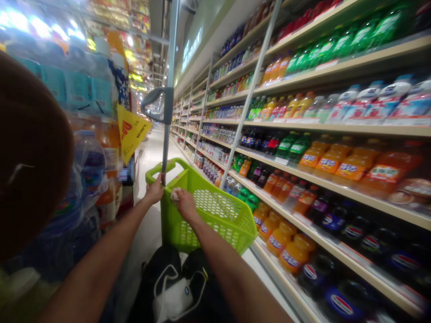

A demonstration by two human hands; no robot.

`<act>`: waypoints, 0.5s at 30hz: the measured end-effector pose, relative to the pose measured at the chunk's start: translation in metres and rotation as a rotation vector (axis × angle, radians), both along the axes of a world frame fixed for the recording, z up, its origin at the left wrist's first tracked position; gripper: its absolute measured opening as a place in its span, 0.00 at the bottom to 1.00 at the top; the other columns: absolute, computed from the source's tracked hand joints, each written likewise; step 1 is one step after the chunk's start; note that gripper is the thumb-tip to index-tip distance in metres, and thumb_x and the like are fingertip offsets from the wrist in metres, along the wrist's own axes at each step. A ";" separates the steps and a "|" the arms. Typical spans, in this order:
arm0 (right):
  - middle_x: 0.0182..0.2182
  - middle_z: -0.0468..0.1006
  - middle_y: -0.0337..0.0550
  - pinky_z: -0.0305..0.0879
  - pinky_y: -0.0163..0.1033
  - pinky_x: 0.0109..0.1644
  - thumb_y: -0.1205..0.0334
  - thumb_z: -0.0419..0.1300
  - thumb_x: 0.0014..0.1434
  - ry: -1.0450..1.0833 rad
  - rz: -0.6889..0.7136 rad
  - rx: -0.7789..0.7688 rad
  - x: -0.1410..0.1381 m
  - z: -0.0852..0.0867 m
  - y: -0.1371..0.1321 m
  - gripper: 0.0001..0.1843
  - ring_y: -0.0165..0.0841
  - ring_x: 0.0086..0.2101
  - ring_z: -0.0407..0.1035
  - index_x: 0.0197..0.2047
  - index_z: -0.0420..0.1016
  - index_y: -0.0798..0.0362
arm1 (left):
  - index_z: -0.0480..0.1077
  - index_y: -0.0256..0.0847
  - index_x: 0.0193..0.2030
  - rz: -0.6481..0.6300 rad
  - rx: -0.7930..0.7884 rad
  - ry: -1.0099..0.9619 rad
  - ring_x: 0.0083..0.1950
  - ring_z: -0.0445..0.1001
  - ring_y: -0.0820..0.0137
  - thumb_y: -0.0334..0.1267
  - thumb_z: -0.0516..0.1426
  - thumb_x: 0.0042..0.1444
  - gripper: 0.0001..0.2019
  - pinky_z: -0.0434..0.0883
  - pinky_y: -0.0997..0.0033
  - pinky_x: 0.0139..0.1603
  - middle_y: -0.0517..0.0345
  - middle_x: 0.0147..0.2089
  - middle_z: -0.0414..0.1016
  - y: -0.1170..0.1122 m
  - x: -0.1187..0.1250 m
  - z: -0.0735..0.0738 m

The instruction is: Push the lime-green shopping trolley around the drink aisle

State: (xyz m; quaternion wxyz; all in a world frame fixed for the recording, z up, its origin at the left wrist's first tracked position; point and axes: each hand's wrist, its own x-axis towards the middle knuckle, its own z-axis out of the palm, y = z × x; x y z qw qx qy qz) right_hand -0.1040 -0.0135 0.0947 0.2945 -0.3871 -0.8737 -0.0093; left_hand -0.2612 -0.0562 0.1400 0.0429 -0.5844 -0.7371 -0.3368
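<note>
A bright green shopping basket with perforated walls stands in front of my knees. Its long grey pull handle is extended upward from the near left rim. My left hand is closed at that rim, around the foot of the handle's pole. In my right hand is a crumpled white tissue, pinched against or just over the basket's upper edge. The fingertips of both hands are partly hidden. A white device with a looped cable hangs at my front.
Shelves of soda bottles run along the right, close to the basket. Wrapped drink packs are stacked on the left, with a yellow price sign. A dark rounded shape blocks the near left. The aisle floor stretches ahead.
</note>
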 end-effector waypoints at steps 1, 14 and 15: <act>0.42 0.72 0.46 0.59 0.40 0.47 0.68 0.52 0.55 -0.004 -0.025 -0.006 0.014 -0.004 0.000 0.18 0.36 0.41 0.65 0.49 0.68 0.52 | 0.46 0.35 0.63 0.004 -0.008 -0.018 0.52 0.70 0.59 0.27 0.47 0.50 0.31 0.60 0.54 0.56 0.48 0.48 0.74 -0.001 0.002 0.000; 0.53 0.65 0.53 0.55 0.44 0.55 0.73 0.53 0.50 0.067 0.030 0.013 0.007 -0.029 0.008 0.27 0.40 0.51 0.60 0.55 0.63 0.56 | 0.45 0.37 0.63 -0.027 -0.020 -0.103 0.55 0.67 0.58 0.29 0.49 0.49 0.32 0.64 0.56 0.54 0.48 0.55 0.68 -0.015 0.011 0.003; 0.52 0.66 0.52 0.56 0.43 0.55 0.73 0.53 0.50 0.059 0.040 0.010 0.010 -0.030 0.010 0.26 0.39 0.50 0.61 0.54 0.64 0.55 | 0.45 0.36 0.63 -0.011 -0.014 -0.084 0.56 0.66 0.58 0.29 0.48 0.49 0.32 0.63 0.55 0.55 0.47 0.55 0.68 -0.016 0.012 0.003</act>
